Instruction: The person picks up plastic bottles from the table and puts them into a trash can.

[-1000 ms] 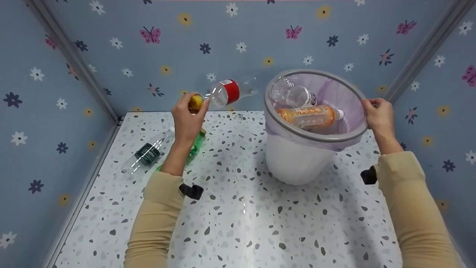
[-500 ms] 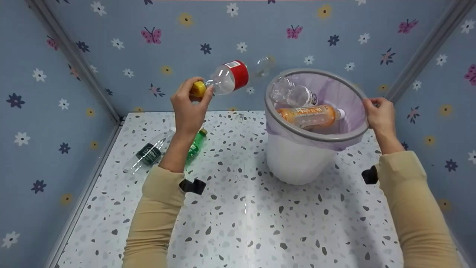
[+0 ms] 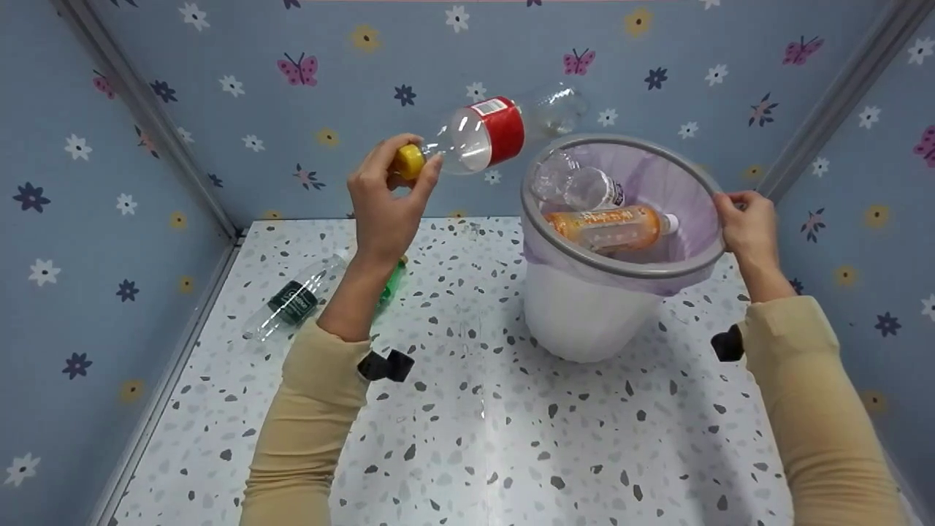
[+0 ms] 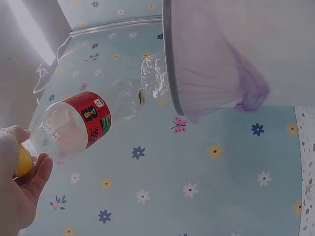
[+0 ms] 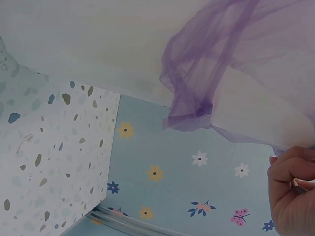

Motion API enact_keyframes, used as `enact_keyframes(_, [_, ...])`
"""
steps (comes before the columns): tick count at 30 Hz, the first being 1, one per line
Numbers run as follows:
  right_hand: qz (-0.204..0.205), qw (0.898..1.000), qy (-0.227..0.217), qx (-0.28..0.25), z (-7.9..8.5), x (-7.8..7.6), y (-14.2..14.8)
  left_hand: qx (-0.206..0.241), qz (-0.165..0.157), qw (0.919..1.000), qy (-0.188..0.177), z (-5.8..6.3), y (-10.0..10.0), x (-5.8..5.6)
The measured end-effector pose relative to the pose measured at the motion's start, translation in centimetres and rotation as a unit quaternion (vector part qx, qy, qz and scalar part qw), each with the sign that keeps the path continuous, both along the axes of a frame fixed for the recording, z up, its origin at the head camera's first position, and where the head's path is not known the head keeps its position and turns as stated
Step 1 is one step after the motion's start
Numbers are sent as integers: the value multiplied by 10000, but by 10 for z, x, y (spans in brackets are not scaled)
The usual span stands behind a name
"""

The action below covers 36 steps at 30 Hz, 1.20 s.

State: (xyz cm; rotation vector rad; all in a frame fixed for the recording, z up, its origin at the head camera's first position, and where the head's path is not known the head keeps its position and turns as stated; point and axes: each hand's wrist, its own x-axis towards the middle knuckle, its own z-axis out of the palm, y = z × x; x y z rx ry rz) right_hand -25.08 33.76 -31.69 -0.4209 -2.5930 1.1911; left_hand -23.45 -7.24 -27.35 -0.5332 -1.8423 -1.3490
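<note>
My left hand (image 3: pixel 391 201) pinches a clear plastic bottle (image 3: pixel 467 142) at its yellow cap (image 3: pixel 409 161). The bottle has a red label (image 4: pixel 89 118) and tilts upward, its base near the left rim of a white trash bin (image 3: pixel 595 314). A purple bag (image 4: pixel 206 73) lines the bin and folds over its outside. My right hand (image 3: pixel 750 226) grips the bin's grey rim (image 3: pixel 643 272) at the right, and the bin leans. Inside it lie an orange-labelled bottle (image 3: pixel 610 228) and clear bottles (image 3: pixel 584 186). In the right wrist view the right hand's fingers (image 5: pixel 295 167) curl at the rim.
On the speckled table (image 3: pixel 467 409), a clear bottle with a dark green label (image 3: pixel 292 302) lies at the left. Beside it a green bottle (image 3: pixel 392 283) is partly hidden by my left forearm. Patterned blue walls (image 3: pixel 438 66) enclose the table at the back and sides.
My left hand has risen and moved right, carrying the red-labelled bottle up towards the bin's left rim. My right hand and the bin stay in place.
</note>
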Motion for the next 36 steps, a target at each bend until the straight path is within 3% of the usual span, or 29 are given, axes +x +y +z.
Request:
enact_keyframes(10, [-20,10000,-24,62,1,-1,0,-136,-237,9994,193,7,14,9])
enact_keyframes(19, [-22,9999,71,119,0,-2,2,-477,-714,9952,476,9,28,14])
enact_keyframes(27, [-36,10000,33,46,0,-2,1,-846,-1141,9896,223,6,43,19])
enact_keyframes(36, [-59,9999,59,83,0,-3,1,-1367,-1523,9782,-365,3,61,21])
